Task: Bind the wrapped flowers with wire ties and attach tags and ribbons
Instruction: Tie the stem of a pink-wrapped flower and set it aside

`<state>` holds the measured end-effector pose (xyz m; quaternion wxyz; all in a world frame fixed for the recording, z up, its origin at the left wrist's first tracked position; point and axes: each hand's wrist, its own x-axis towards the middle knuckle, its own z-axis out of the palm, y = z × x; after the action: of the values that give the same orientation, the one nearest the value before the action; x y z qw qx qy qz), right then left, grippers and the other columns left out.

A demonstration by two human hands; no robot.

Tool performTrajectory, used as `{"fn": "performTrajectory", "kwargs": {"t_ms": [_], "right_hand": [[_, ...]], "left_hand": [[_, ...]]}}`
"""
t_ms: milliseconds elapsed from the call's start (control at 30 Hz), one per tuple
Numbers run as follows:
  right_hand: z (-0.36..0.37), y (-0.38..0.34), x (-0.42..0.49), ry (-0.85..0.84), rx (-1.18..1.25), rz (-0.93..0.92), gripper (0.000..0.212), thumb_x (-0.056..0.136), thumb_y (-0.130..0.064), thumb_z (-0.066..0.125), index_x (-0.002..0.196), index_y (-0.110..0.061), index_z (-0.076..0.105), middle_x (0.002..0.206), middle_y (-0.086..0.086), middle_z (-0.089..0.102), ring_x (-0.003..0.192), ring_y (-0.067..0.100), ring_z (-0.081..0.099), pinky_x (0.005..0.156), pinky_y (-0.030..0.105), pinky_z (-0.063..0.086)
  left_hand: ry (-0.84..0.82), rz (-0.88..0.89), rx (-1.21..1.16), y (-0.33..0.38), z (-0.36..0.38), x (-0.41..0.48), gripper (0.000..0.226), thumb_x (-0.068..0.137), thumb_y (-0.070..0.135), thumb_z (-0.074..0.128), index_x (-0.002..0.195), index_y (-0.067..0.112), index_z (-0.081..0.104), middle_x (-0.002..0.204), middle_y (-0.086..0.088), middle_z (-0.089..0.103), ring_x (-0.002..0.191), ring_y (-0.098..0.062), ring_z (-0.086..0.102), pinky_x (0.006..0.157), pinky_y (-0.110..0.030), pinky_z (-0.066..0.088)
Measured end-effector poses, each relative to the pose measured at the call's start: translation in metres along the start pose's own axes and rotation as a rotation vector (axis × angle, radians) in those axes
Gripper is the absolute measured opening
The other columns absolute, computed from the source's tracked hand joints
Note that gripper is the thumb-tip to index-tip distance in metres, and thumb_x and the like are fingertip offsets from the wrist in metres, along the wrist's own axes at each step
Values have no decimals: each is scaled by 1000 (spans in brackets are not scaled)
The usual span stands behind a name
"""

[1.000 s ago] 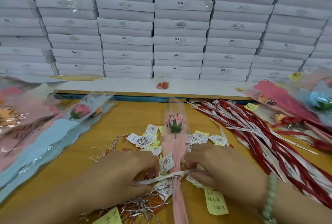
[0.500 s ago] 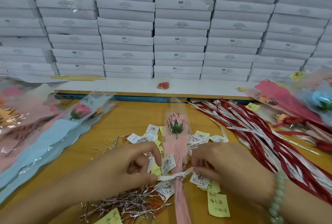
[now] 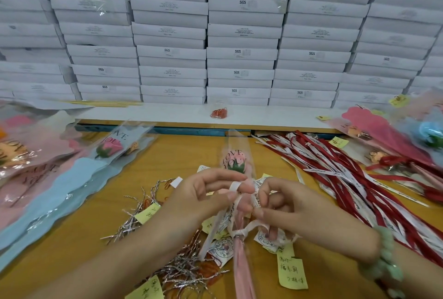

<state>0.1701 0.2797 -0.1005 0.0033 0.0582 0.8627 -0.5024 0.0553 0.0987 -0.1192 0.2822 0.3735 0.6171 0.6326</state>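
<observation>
- Wrapped flower (image 3: 236, 161) lay at the middle of the table (image 3: 182, 155), its bud pointing away from you and its pink stem wrap running back toward you under your hands.
- Your left hand (image 3: 206, 195), just left of the flower, had its fingers curled, with the white ribbon (image 3: 233, 185) looped over a fingertip and pinched. Your right hand (image 3: 299, 212), just right of it, pinched the same ribbon with curled fingers.
- Left of the flower, a strip of bare wood stood open as far as the blue wrapping sheet (image 3: 60, 186). Right of it, the red and white ribbons (image 3: 347, 179) crowded near your right hand.
- Counted: one flower under your hands, one ribbon in your fingers, one heap of silver wire ties (image 3: 182, 270) to the flower's near left, at least three yellow notes (image 3: 291, 270) around it, and several printed tags (image 3: 224, 248) touching it.
- Beyond the flower, a white ledge (image 3: 167, 113) carried one small bag (image 3: 218, 113) of red bits, and stacked white boxes (image 3: 242, 35) walled the back.
</observation>
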Motion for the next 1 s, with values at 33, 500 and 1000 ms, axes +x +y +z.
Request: {"fn": "performTrajectory", "kwargs": {"t_ms": [33,500,1000], "right_hand": [[1,-1,0,2,72,17,18,90,-26,66,87,-13,54,67,4,68,62,14,67,52,21,49],[8,-6,-1,-107,533,-51,19,90,-34,60,101,-21,69,107,13,72,102,27,70,41,18,46],[6,1,-1,180,26,-254,12,93,-16,62,94,-25,71,93,-10,74,75,6,69,47,10,42]], "left_hand": [[14,-5,9,-2,2,0,24,88,21,69,110,29,70,117,3,71,107,-17,68,98,-38,47],[-160,-10,92,-22,7,-5,24,81,19,77,104,25,74,102,-4,75,93,-21,71,83,-29,57],[-11,-8,61,-27,6,-2,24,87,21,61,94,1,72,65,-18,67,50,-11,57,51,-18,37]]}}
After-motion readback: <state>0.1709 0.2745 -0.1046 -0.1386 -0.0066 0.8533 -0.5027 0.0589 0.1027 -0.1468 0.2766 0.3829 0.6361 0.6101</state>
